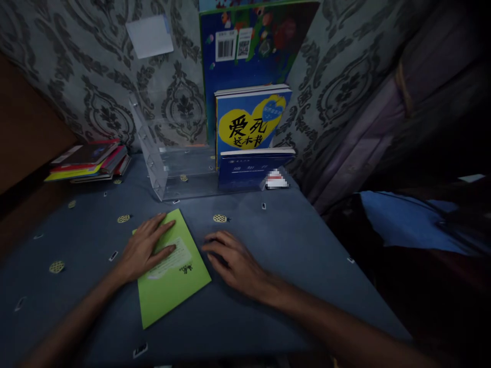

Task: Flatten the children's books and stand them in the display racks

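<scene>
A thin green book (169,294) lies flat and slightly turned on the blue table cover. My left hand (148,248) rests on its upper left part, palm down, fingers stretched and spread over the cover. Just off the book's right edge is my right hand (233,260), fingers slightly curled and apart, with nothing in them. Beyond both hands stands a clear plastic book rack (153,163). Upright at its right end are a dark blue book (245,174), a blue and yellow book (249,122) and a tall picture book (245,66).
A pile of books (92,161) lies at the table's back left. Patterned wallpaper with a white switch plate (151,38) rises behind. On the right, past the table edge, hang a tied curtain (368,122) and a blue cloth (406,220).
</scene>
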`<action>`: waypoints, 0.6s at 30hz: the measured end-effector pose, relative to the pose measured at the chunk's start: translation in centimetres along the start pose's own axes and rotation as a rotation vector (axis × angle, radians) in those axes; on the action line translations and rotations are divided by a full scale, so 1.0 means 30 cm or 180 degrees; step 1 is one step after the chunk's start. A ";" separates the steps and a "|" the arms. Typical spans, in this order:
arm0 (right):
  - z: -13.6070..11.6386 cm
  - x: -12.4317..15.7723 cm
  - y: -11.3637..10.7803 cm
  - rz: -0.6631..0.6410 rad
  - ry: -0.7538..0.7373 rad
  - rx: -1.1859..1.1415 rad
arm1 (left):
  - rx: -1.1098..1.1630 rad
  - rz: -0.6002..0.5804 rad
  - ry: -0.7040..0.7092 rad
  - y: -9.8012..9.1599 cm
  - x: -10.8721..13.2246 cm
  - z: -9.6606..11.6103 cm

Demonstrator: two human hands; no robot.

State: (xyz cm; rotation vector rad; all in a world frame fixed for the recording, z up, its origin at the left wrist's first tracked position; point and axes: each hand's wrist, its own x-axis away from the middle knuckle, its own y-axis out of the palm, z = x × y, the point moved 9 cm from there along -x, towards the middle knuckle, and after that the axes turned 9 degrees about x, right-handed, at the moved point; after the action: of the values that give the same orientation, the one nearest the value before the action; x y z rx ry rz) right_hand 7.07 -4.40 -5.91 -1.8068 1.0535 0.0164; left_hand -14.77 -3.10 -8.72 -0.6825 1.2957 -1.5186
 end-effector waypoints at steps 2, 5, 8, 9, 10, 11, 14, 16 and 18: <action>0.020 0.000 -0.016 0.0076 0.0072 0.0059 | 0.0095 0.0023 0.0183 0.017 -0.028 0.058; 0.045 0.002 -0.040 0.0123 0.0150 0.0164 | 0.0225 0.0036 0.0438 0.050 -0.077 0.151; 0.061 0.007 -0.061 0.0127 0.0132 0.0312 | 0.0323 0.0004 0.0593 0.092 -0.139 0.243; 0.067 0.009 -0.069 0.0133 0.0109 0.0341 | 0.0362 -0.0003 0.0632 0.107 -0.163 0.274; 0.076 0.010 -0.077 0.0144 0.0096 0.0364 | 0.0411 -0.0007 0.0683 0.121 -0.187 0.305; 0.087 0.011 -0.086 0.0154 0.0098 0.0388 | 0.0468 -0.0004 0.0740 0.135 -0.212 0.335; 0.138 0.011 -0.118 0.0207 0.0225 0.0506 | 0.0663 0.0077 0.0868 0.165 -0.279 0.412; 0.175 0.009 -0.134 0.0236 0.0337 0.0576 | 0.0801 0.0155 0.0884 0.173 -0.311 0.442; 0.201 0.010 -0.143 0.0276 0.0382 0.0630 | 0.0959 0.0259 0.0897 0.165 -0.323 0.457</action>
State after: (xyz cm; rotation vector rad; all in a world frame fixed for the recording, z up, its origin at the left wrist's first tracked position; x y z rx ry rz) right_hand 12.67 0.46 -5.87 -1.5985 1.1756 -0.1409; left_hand 2.28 0.73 -8.00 -0.2254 1.2449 -1.7401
